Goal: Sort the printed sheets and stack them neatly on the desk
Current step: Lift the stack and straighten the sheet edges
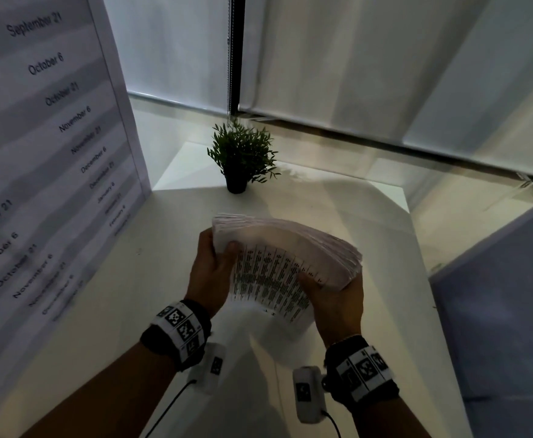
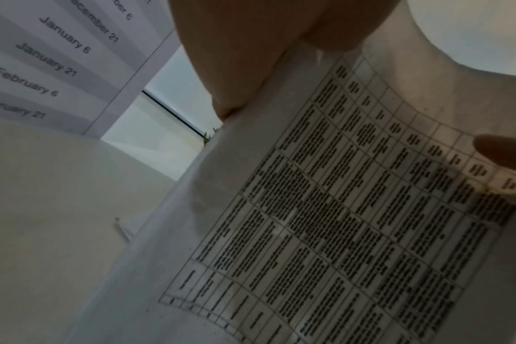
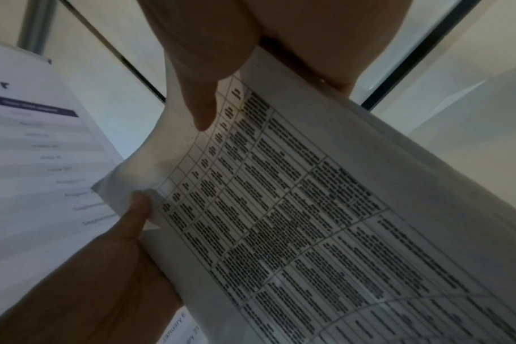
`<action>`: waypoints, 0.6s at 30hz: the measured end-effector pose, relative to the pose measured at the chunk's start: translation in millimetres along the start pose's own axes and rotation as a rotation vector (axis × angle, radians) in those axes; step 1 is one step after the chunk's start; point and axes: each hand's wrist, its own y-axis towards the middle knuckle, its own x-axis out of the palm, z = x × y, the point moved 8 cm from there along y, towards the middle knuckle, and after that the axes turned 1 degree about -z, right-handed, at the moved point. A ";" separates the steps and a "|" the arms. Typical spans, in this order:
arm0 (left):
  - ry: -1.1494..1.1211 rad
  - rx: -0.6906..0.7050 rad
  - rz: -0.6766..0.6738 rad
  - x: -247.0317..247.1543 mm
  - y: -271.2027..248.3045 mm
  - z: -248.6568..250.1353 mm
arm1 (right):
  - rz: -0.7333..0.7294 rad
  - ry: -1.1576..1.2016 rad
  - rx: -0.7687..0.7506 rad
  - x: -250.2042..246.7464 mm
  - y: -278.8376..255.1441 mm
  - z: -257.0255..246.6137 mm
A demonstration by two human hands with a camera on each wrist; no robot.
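Note:
A thick stack of printed sheets (image 1: 277,257) with a black text table is held upright and bowed over the white desk (image 1: 132,311). My left hand (image 1: 211,267) grips its left edge, thumb on the printed face. My right hand (image 1: 331,298) grips the right edge, thumb on the face as well. In the left wrist view the printed sheets (image 2: 339,209) fill the frame under my left hand (image 2: 245,69). From the right wrist camera I see the printed sheets (image 3: 310,221), with my right hand (image 3: 221,58) above and my left hand (image 3: 103,267) below.
A large standing sheet with a list of dates (image 1: 47,153) rises along the desk's left side. A small potted plant (image 1: 241,156) stands at the desk's far edge. Window blinds (image 1: 385,58) hang behind. A grey panel (image 1: 505,311) stands at the right.

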 end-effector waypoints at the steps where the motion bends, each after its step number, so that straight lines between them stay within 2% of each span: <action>1: -0.012 0.005 -0.013 1.7 0.5 0.9 | -0.005 0.004 0.001 -0.2 0.3 0.8; 11: -0.092 0.037 0.031 -10.0 -2.2 -6.7 | -0.082 -0.012 0.060 -2.4 4.3 11.0; 15: -0.287 -0.211 -0.004 -5.2 -3.9 -21.9 | -0.103 -0.041 0.035 -3.9 2.1 10.1; 18: -0.356 -0.277 0.015 -9.1 -2.8 -29.2 | -0.127 -0.039 0.038 -3.6 1.0 7.5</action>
